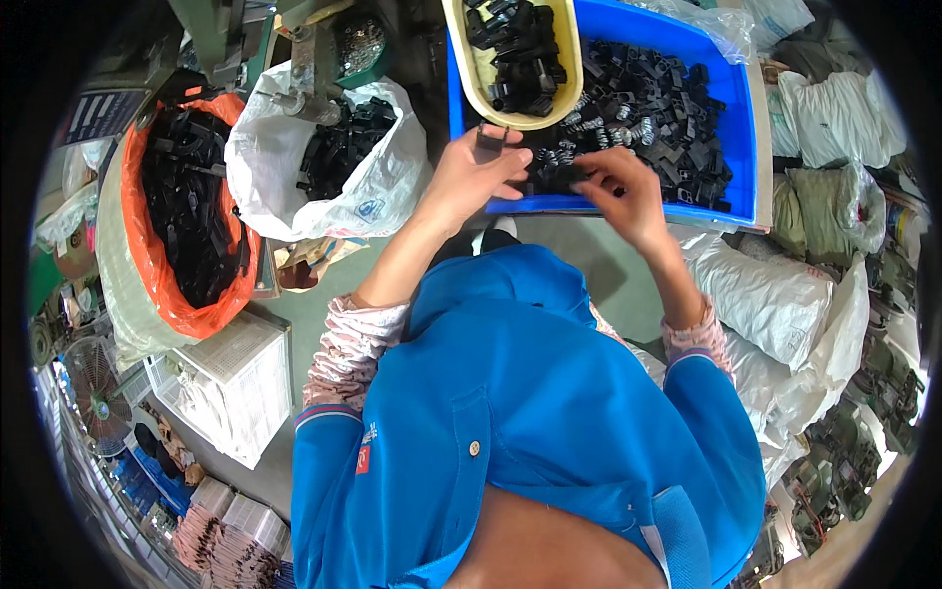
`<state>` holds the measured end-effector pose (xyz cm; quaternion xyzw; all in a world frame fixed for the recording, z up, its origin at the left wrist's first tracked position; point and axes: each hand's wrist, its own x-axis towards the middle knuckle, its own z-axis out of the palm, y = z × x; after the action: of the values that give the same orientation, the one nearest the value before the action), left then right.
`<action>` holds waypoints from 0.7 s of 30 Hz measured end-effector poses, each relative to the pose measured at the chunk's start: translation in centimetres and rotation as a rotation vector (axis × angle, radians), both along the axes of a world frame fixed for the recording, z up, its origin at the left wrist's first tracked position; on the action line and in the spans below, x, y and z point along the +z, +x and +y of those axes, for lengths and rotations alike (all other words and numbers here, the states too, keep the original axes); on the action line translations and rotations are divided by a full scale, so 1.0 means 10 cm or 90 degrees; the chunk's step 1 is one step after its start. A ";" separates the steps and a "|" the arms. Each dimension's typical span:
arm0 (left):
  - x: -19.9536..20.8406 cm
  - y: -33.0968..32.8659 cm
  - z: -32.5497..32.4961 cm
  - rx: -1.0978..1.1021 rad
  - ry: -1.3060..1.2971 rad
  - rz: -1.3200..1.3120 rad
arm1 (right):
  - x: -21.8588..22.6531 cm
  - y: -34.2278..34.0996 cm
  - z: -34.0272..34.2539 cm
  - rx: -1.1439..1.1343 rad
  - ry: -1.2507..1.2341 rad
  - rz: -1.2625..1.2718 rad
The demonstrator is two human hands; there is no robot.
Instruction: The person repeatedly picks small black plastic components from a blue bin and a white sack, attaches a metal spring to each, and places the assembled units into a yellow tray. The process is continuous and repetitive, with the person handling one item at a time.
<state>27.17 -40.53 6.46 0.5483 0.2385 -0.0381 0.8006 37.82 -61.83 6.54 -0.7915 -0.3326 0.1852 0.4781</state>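
Note:
My left hand (471, 179) holds a small black plastic part (490, 144) at its fingers, just below the yellow tub. To its right, over the near edge of the blue tray (510, 205), my right hand (624, 188) has its fingers curled in a pinch. A dark shape lies at those fingertips; whether it is in the grip or lying in the tray is hard to make out. Metal coil springs (620, 135) lie in the tray close to both hands, beside a heap of small black plastic parts (677, 108).
The yellow tub (574, 61) of black parts overlaps the tray's left side. Leftward stand a white sack (257, 162) and an orange-lined sack (177, 316), both with black parts. A white crate (257, 378) sits below them. White sacks (760, 294) are piled at right.

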 end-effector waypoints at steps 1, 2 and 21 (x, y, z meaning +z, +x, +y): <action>0.00 0.03 -0.03 -0.027 -0.027 0.007 | 0.05 -0.10 -0.03 0.014 0.047 0.002; 0.03 0.05 -0.03 -0.094 -0.095 0.022 | 0.08 -0.15 -0.05 0.034 0.074 -0.023; -0.12 -0.67 0.13 0.193 -0.210 -0.099 | -0.60 0.53 0.29 0.153 -0.273 -0.316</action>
<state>20.47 -39.22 5.24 0.3692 0.2463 0.0861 0.8920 43.10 -58.93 0.55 -0.8501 -0.4830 0.1072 0.1802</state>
